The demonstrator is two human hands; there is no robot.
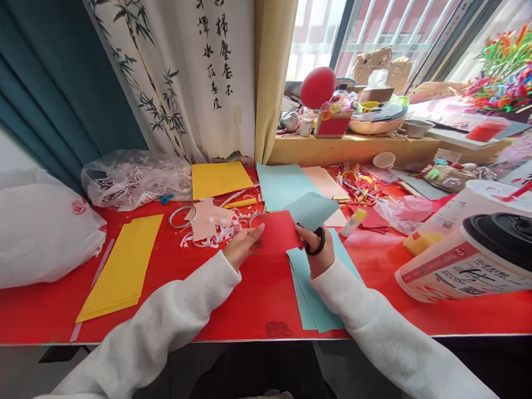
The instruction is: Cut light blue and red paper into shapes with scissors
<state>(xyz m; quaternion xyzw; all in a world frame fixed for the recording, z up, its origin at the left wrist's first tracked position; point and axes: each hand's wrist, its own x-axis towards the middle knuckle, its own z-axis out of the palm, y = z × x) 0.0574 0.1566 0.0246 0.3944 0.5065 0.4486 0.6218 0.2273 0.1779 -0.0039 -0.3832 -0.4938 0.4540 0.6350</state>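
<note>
My left hand (241, 244) pinches the left edge of a red paper piece (277, 233) held just above the red table (233, 310). My right hand (318, 249) grips black-handled scissors (316, 241), fingers through the loops, at the paper's right edge. The scissor blades are hidden behind the paper. A light blue sheet (311, 209) lies just beyond, and more light blue sheets (311, 293) lie under my right wrist. White sleeves cover both arms.
Yellow sheets (122, 266) lie at the left, another yellow sheet (219, 178) at the back. Paper scraps and tape rings (208, 221) sit ahead. A glue stick (354, 223), large lidded cups (469, 255), plastic bags (41, 227) and a cluttered windowsill (353, 147) surround the work spot.
</note>
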